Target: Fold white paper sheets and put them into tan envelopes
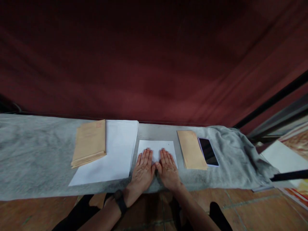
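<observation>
My left hand and my right hand lie flat side by side, fingers stretched out, pressing on the near half of a small white sheet of paper on the grey cloth. Both palms face down and hold nothing. A dark band sits on my left wrist. To the left lies a stack of large white sheets with a pile of brown envelopes on top of it. To the right of my hands lies a single brown envelope.
A dark phone lies face up beside the single envelope. The grey cloth covers a long narrow table in front of a dark red curtain. A tiled floor shows below, and a black bar juts in at right.
</observation>
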`<act>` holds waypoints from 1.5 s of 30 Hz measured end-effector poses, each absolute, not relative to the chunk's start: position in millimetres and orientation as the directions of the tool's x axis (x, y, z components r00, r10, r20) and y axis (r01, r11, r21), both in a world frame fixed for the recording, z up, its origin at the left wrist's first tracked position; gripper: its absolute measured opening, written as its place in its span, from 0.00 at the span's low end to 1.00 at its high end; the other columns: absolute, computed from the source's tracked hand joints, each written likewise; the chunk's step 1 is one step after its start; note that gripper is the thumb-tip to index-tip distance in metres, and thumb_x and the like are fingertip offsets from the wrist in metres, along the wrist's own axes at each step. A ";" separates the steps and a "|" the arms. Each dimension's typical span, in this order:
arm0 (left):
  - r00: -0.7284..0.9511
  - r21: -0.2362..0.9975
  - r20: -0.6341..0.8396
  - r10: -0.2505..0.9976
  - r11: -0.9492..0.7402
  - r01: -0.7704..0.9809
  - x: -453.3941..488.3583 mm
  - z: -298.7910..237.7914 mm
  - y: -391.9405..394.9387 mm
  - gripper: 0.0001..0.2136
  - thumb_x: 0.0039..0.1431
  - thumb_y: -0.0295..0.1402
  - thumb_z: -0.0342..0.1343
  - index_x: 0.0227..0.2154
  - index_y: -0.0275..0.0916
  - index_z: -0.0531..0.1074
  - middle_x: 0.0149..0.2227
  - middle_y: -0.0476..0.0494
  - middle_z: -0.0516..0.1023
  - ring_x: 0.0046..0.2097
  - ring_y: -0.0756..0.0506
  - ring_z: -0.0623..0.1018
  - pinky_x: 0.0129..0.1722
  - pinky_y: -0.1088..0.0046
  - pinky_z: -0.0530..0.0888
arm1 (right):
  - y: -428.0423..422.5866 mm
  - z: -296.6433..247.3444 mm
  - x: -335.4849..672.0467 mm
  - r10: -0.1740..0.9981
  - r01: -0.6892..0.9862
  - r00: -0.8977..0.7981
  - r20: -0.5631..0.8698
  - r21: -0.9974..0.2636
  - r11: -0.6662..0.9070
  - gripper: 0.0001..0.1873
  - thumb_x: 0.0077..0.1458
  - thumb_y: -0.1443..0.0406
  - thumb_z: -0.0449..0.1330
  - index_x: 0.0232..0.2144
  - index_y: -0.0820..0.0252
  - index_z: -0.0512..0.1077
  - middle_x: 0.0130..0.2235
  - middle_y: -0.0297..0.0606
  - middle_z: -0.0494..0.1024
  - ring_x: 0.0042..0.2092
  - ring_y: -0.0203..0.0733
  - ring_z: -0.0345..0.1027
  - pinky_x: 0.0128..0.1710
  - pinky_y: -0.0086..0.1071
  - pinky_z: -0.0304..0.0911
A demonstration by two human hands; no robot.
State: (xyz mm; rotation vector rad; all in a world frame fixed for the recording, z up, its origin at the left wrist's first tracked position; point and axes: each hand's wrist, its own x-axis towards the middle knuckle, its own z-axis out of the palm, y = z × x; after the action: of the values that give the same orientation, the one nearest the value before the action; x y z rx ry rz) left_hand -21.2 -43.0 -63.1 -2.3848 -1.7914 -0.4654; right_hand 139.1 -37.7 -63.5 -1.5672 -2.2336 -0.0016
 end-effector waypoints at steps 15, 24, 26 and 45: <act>0.184 0.128 0.351 0.918 -0.242 0.962 -33.1 -65.2 -44.1 0.31 0.69 0.43 0.42 0.69 0.29 0.53 0.69 0.29 0.60 0.70 0.38 0.59 0.68 0.55 0.60 | -41.7 -69.2 167.5 0.906 0.932 -0.256 0.336 -0.163 0.323 0.31 0.71 0.57 0.44 0.69 0.69 0.52 0.70 0.51 0.56 0.70 0.50 0.50 0.68 0.46 0.50; 0.170 0.145 0.322 0.931 -0.226 0.963 -30.0 -58.7 -47.4 0.28 0.69 0.37 0.42 0.68 0.27 0.55 0.69 0.29 0.58 0.71 0.38 0.56 0.69 0.54 0.57 | -45.6 -73.9 180.3 0.914 0.942 -0.206 0.350 -0.182 0.282 0.32 0.71 0.56 0.42 0.71 0.67 0.50 0.70 0.53 0.57 0.69 0.55 0.53 0.66 0.53 0.52; 0.187 0.150 0.324 0.928 -0.245 0.958 -28.5 -52.7 -48.1 0.28 0.69 0.35 0.42 0.68 0.27 0.53 0.70 0.29 0.57 0.72 0.38 0.54 0.69 0.53 0.56 | -45.9 -69.5 179.8 0.915 0.937 -0.197 0.351 -0.208 0.282 0.32 0.72 0.57 0.41 0.71 0.67 0.49 0.70 0.53 0.56 0.70 0.54 0.51 0.66 0.53 0.52; 0.521 0.144 0.278 0.807 -0.571 0.808 -10.8 -46.3 -74.0 0.29 0.69 0.34 0.43 0.69 0.28 0.49 0.72 0.31 0.51 0.73 0.41 0.50 0.71 0.57 0.49 | -61.0 -64.3 156.5 0.869 0.849 -0.376 0.322 -0.257 0.462 0.32 0.72 0.55 0.40 0.72 0.63 0.44 0.71 0.48 0.54 0.71 0.46 0.48 0.69 0.48 0.49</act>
State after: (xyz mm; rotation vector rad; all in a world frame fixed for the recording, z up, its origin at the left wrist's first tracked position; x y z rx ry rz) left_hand -10.8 -74.0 -46.3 -2.7367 -1.4534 -0.4983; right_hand 156.5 -61.0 -64.3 -1.4406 -2.3061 0.0680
